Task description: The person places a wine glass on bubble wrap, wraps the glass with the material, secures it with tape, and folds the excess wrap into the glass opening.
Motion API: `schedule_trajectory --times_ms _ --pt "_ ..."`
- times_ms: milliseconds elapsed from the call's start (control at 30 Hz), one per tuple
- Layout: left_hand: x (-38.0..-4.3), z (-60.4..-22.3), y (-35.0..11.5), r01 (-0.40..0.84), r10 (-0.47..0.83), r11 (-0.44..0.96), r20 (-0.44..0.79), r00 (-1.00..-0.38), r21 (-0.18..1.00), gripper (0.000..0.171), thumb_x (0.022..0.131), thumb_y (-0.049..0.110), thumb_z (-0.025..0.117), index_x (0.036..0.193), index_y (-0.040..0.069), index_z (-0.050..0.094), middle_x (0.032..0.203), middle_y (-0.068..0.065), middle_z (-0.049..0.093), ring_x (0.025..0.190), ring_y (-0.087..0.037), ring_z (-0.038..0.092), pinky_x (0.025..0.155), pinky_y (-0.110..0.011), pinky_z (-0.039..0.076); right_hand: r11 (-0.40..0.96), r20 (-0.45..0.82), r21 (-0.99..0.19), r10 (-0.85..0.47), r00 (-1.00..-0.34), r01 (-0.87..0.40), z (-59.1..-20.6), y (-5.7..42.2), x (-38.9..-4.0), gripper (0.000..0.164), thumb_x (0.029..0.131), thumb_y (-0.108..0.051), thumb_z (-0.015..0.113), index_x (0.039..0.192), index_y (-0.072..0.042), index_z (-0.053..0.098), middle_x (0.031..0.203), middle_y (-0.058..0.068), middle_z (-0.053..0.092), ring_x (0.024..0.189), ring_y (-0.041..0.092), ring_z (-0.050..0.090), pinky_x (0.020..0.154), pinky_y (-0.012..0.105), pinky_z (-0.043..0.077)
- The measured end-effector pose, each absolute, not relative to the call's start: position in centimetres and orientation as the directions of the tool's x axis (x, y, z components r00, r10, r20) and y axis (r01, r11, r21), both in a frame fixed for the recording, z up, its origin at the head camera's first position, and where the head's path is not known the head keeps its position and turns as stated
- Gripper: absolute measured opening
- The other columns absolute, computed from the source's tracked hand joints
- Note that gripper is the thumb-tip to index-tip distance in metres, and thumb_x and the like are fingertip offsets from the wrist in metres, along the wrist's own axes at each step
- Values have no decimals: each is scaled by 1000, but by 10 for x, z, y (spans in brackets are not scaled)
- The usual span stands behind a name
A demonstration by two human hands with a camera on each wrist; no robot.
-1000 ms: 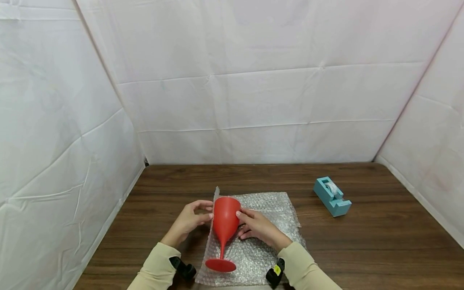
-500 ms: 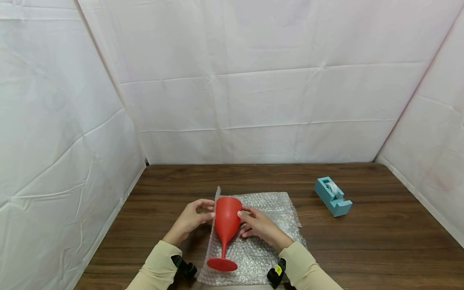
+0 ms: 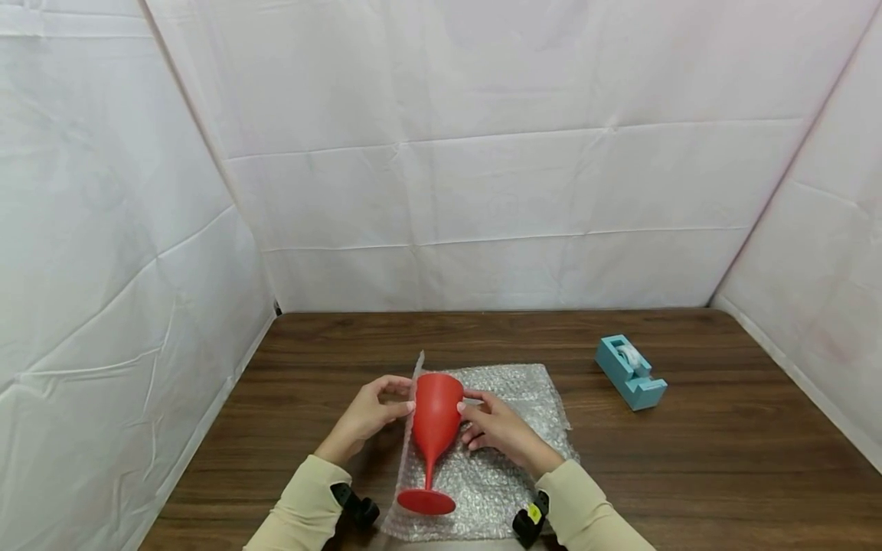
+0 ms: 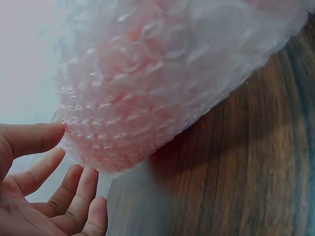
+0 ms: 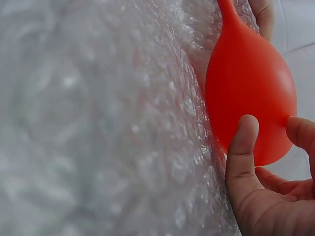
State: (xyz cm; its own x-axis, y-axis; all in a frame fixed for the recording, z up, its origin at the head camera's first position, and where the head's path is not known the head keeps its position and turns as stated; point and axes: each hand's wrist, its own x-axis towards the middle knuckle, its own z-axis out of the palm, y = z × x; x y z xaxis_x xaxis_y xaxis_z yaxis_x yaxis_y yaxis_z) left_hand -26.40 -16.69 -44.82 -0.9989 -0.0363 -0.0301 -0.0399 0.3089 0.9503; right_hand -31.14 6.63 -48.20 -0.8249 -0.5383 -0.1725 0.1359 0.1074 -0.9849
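Observation:
A red goblet (image 3: 436, 413) lies on its side over the left part of a bubble wrap sheet (image 3: 510, 478), foot toward me. My right hand (image 3: 503, 430) holds the bowl near its rim; in the right wrist view the thumb (image 5: 244, 140) and a finger (image 5: 300, 132) touch the red bowl (image 5: 251, 93). The wrap's left edge stands raised along the goblet. My left hand (image 3: 368, 417) pinches that edge with thumb and fingertips. From the left wrist, the wrap (image 4: 133, 98) curves up with the goblet's red showing through, and the thumb (image 4: 37, 137) meets its border.
A light-blue tape dispenser (image 3: 630, 373) with a roll of clear tape stands at the right on the dark wooden table (image 3: 331, 348). White cloth walls (image 3: 482, 191) close off the back and both sides.
Both hands, the goblet and the raised wrap edge have shifted slightly right. The wrap edge leans a bit more toward the goblet. The tape dispenser stays in place.

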Motion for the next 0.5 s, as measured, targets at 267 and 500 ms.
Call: schedule_trajectory --times_ms 267,500 --pt "-264 -446 -161 -38 -19 287 -34 -999 957 42 83 14 73 121 4 59 118 -17 59 90 -17 61 74 -39 52 89 -155 -988 -553 -819 127 -482 72 -312 62 97 -29 57 146 -1 30 106 11 59 69 13 63 64 28 54" --pt "-264 -447 -155 -71 -29 273 -65 -997 959 48 83 17 73 125 2 53 122 -17 56 94 -20 61 76 -40 52 84 -144 -990 -551 -822 117 -484 77 -312 59 97 -22 54 145 3 30 104 11 60 69 12 62 63 27 54"
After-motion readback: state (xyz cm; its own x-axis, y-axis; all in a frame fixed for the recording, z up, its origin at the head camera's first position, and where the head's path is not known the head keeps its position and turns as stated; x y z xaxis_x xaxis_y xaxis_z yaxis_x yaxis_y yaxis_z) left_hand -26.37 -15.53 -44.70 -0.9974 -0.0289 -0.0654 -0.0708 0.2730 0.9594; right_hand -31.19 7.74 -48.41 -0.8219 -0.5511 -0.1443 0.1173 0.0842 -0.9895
